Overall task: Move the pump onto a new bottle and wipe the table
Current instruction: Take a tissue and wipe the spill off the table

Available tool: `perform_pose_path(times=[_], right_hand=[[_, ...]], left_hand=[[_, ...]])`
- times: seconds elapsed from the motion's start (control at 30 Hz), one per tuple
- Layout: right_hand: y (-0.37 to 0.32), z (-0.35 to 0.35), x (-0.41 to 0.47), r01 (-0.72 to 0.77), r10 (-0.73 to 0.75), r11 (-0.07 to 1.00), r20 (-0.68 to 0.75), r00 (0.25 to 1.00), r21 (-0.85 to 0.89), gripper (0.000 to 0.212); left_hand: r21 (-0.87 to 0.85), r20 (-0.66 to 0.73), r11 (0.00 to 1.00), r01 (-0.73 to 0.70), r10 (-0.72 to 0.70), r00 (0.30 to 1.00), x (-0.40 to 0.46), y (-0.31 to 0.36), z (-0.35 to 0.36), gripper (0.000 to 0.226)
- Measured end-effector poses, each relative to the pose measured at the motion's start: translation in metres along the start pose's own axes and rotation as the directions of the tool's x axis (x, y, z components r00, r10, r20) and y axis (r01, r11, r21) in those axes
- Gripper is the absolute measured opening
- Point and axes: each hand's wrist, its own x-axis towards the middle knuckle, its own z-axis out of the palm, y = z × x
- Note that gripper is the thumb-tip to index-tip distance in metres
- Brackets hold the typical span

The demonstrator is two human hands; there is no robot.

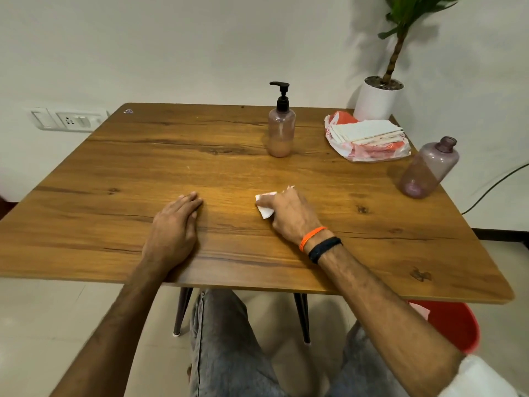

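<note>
Head view, left to right: white wall socket plate on the pale wall, behind a square wood-grain table over a light tiled floor. On the far half, standing upright, a translucent pink bottle with some peach liquid, topped by the black pump. Further right, a plastic packet of white paper napkins, a white pot with a green plant at the back corner, and an empty, capless, purple-tinted bottle near the right edge. Under that edge, a red bucket. Left hand flat on the wood, fingers straight, holding nothing. Right hand, wearing orange and black wristbands, curled around a crumpled white tissue pressed to the tabletop.
</note>
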Motion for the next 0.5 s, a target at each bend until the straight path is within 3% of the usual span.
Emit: perform_pose_path(times=[0.1,0.17,0.23,0.33,0.43,0.5], right_hand=[[-0.014,0.006,-0.028,0.160,-0.160,0.986,0.002,0.987,0.040,0.049],[-0.019,0.004,-0.037,0.221,-0.217,0.950,-0.043,0.975,0.220,0.052],[-0.018,-0.002,-0.033,0.191,-0.166,0.886,-0.096,0.982,0.422,0.049],[-0.005,-0.014,-0.004,0.089,0.043,0.796,-0.202,0.979,0.599,0.038],[0.018,-0.021,0.033,-0.014,0.211,0.869,-0.344,0.915,0.495,0.045],[0.032,-0.018,0.055,-0.085,0.209,0.924,-0.306,0.929,0.372,0.052]], left_hand=[[0.001,0.002,1.000,0.002,-0.002,1.000,0.001,-0.002,0.000,0.039],[-0.001,0.008,1.000,0.010,-0.010,1.000,0.003,-0.003,0.000,0.040],[0.011,0.029,1.000,0.006,-0.006,1.000,0.009,-0.004,0.000,0.043],[0.041,0.064,0.999,-0.003,0.001,0.998,0.022,-0.005,0.000,0.043],[0.043,0.077,0.999,0.011,-0.014,0.997,0.030,-0.004,0.000,0.045],[0.035,0.061,0.999,0.020,-0.022,0.998,0.030,-0.002,0.000,0.050]])
